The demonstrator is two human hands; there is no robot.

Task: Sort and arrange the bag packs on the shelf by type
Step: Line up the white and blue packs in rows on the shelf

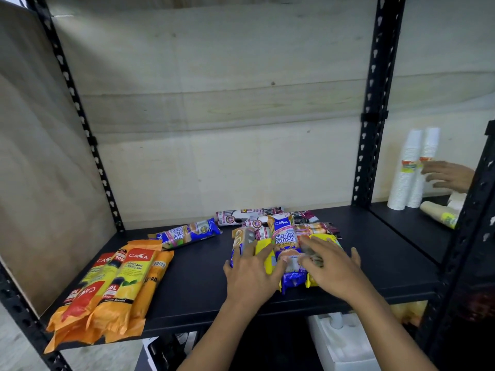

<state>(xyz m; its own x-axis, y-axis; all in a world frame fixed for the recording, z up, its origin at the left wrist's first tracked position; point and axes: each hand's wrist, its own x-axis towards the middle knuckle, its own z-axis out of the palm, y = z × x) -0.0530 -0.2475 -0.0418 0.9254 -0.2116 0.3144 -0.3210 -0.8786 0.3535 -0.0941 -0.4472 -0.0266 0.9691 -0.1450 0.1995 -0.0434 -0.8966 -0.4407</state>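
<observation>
Bag packs [285, 236], centre frame, on black shelf [198, 277] against plywood [241, 129]; my left hand [251, 271] and right hand [332, 266] lie flat on them, fingers uncurled.

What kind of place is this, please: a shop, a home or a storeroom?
Probably a shop or storeroom: black slotted metal shelving with plywood backing, many garbage bag packs lying on it, and stacked disposable cups in the next bay.

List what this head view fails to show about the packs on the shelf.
All in the head view.
Hidden: labels of the yellow packs, under the left hand and right hand.
Blurred: the right hand's fingertips; grip unclear.
Too small: print on the maroon-and-white packs, partly behind the blue pack.
Overlapping: the orange packs, count unclear.
Cut off: the other person's hand, arm behind the shelf upright.
</observation>
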